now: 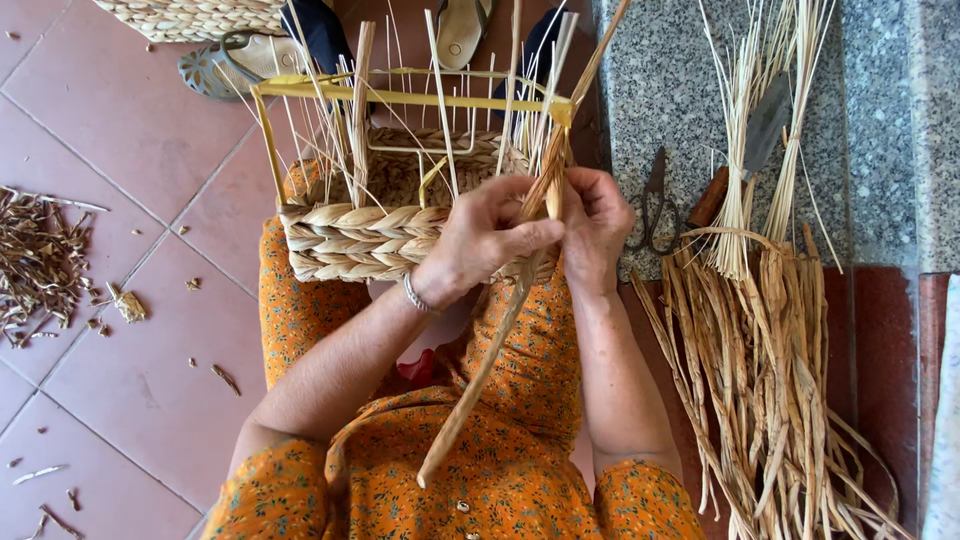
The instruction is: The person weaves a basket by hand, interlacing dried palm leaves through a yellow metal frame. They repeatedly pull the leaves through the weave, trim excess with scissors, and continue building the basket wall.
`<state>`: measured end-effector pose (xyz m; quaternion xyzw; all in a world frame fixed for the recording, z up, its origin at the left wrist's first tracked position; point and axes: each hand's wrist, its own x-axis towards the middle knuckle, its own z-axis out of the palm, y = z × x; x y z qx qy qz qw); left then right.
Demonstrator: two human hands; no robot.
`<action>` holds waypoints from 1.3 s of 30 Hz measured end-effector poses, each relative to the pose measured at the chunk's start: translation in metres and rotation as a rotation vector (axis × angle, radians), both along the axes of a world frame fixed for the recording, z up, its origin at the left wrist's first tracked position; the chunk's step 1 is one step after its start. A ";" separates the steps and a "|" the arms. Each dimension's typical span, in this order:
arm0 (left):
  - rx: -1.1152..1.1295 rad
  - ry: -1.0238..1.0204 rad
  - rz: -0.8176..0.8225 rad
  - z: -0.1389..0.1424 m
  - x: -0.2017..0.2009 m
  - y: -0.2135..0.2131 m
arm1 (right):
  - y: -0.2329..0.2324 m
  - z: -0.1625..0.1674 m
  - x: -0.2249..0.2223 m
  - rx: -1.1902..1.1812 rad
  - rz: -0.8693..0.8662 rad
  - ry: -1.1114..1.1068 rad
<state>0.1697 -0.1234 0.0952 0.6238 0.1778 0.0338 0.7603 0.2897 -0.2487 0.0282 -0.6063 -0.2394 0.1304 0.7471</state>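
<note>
Tiled floor below; left hand [478, 243] and right hand [592, 230] both pinch a light, pliable reed strand [497, 340] at the basket [352, 240] rim, best gripped near the weave

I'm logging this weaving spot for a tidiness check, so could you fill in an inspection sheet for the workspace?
Surface: terracotta floor tiles; a speckled stone slab at the right.
Job's things: half-woven basket on a yellow wire frame, resting on the lap; a long dried strand runs from both hands down to the lap.
Clutter: heap of dried scraps at the left; loose bundle of dried reeds at the right.
Grippers: left hand and right hand both pinch the strand at the basket's corner.
Cables: nothing seen.
Surroundings: scissors and a knife on the slab; sandals beyond the basket.
</note>
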 end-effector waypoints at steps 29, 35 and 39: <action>-0.280 -0.423 0.924 0.002 -0.206 0.065 | -0.023 0.037 0.018 -0.250 0.081 -0.390; -0.731 -0.457 1.007 -0.012 -0.234 0.090 | -0.038 0.084 0.015 -0.432 0.294 -0.854; -0.726 -0.200 1.096 -0.001 -0.227 0.080 | -0.027 0.095 0.015 -0.469 0.332 -1.044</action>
